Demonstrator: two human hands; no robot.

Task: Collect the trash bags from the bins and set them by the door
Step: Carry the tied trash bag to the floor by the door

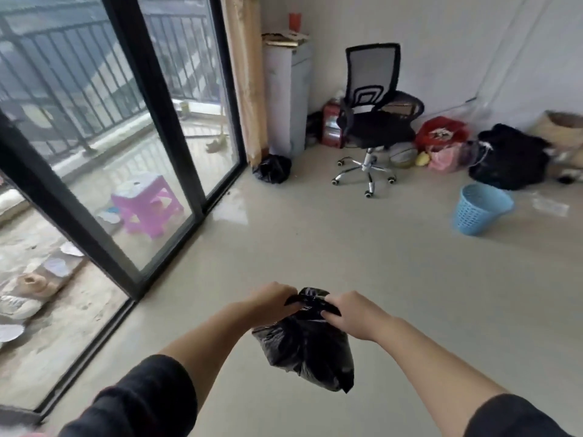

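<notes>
Both arms reach forward, the left hand point(273, 300) and right hand point(352, 313) each pinching the gathered neck of a full black trash bag point(307, 348) held above the floor point(362, 263). A blue basket point(481, 209) stands well apart, its contents hidden; another black bag point(273, 168) lies by the sliding door point(176, 121).

This was a sparsely furnished room of a home, opening onto a balcony. Left of the gripping hands ran black-framed sliding glass doors point(148, 127); beyond them stood a metal railing point(63, 74), a pink plastic stool point(148, 203) and worn shoes point(19, 305). Far ahead of the grip a black mesh office chair point(375, 118) stood by the white wall, with stuffed plastic bags point(441, 143) heaped right of it and a blue wastebasket point(481, 209) on the bare pale floor point(347, 247)
</notes>
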